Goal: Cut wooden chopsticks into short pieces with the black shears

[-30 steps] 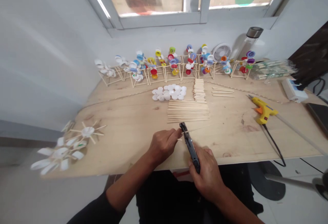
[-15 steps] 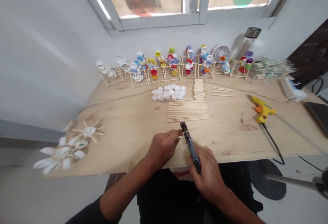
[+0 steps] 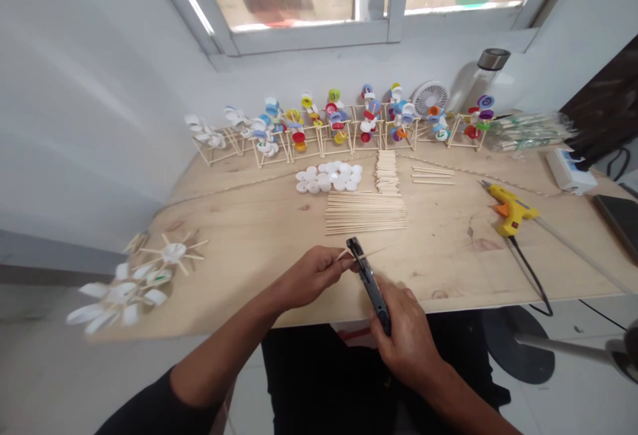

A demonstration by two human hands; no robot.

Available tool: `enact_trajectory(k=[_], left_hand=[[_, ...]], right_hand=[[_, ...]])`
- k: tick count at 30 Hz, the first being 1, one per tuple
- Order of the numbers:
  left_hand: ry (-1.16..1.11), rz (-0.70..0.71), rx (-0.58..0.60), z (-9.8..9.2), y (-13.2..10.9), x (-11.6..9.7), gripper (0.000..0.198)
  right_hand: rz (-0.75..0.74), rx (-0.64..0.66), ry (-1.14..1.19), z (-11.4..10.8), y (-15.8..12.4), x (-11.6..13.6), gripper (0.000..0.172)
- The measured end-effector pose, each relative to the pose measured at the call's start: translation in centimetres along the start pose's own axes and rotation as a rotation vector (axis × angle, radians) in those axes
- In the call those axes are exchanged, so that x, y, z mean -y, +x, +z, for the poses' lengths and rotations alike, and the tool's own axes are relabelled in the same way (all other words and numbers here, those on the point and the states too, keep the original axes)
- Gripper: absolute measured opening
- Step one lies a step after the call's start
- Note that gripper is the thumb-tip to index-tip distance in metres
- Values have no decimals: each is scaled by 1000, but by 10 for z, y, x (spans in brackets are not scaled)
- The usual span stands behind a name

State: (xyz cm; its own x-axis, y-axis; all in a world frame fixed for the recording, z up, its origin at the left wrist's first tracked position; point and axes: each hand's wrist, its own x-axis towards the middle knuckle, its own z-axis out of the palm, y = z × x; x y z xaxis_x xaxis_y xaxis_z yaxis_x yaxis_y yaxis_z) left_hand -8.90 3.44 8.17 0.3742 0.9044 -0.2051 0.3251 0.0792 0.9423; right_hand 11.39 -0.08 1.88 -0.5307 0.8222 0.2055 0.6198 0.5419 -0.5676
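Observation:
My left hand [image 3: 310, 277] pinches thin wooden sticks [image 3: 343, 255] near the table's front edge. Dark pliers [image 3: 369, 283] are in my right hand [image 3: 406, 325], their jaws at a stick close to my left fingertips. That stick points out to the right beyond the jaws. Just behind the hands lies a flat bundle of long sticks [image 3: 366, 213], with a stack of short sticks [image 3: 387, 171] behind it. White bottle caps [image 3: 329, 177] sit in rows to the left of the stack, and a few separate sticks [image 3: 432, 175] to its right.
A yellow glue gun [image 3: 511, 209] with its cable lies on the right, near a power strip [image 3: 571, 171]. Stick frames with coloured caps [image 3: 339, 124] line the back beside a small fan [image 3: 429, 100] and a bottle [image 3: 481, 80]. White cap wheels [image 3: 122, 294] rest at the left edge.
My left hand has turned and its wrist has shifted left and up; the sticks between its fingers are at a new angle. The pliers have moved very slightly left.

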Motion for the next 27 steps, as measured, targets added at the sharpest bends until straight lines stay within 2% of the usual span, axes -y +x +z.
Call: enact_trajectory(k=[3,6,16,19,24,27], left_hand=[[-100,-69,56,-2,0,0,40],[-138,-94,61,-2,-1,0,41],[-58,-68,11,-3,3,5,36],[87,-9,-74,0,2,5,36],[493,123,-330,12,-3,7,23],[658,165,-380,16,-5,12,20]], right_hand=[[0,13,-7,1,-1,-2,51],[12,16,-12,3,1,-3,52],[-6,-34,-9,3,8,-3,50],[-3,-32,9,3,10,-3,50],[2,-38,25,5,11,-3,47],[-3,-34,31,5,12,-2,45]])
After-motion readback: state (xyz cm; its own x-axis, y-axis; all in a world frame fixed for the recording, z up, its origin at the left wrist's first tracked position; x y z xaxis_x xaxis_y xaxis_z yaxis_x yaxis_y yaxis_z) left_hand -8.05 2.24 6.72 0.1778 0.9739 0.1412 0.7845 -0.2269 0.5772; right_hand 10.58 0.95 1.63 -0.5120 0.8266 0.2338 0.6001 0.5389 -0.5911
